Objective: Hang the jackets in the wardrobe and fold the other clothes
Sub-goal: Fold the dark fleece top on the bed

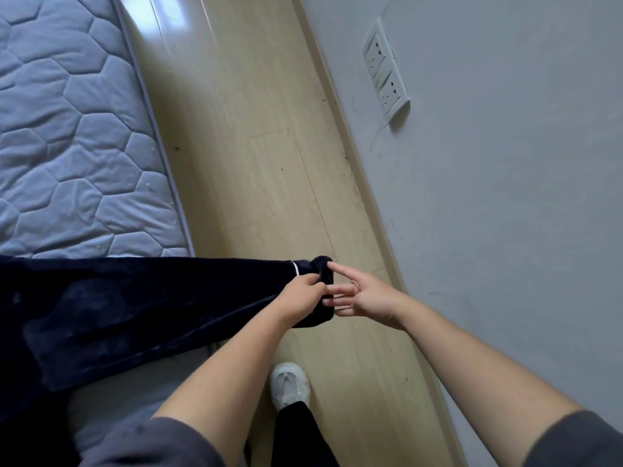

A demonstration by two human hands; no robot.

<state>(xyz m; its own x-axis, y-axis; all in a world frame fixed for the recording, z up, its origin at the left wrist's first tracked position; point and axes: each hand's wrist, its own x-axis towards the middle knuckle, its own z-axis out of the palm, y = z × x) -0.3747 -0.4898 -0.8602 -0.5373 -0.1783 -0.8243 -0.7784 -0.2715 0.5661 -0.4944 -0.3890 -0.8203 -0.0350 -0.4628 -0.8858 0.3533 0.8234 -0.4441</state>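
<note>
Head: garment (135,308) (navy) in left hand (301,294)

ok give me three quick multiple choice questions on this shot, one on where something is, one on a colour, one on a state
1. The cuff of the navy garment is: A in a wardrobe, B over the wooden floor, C on a chair.
2. The shoe is: A red, B black, C white.
3. The left hand: A grips the cuff, B lies flat, C hangs empty.
Answers: 1 B, floorboards show beneath it; 2 C, plainly white; 3 A, its fingers curl round the fabric while the right hand touches with straight fingers.
</note>
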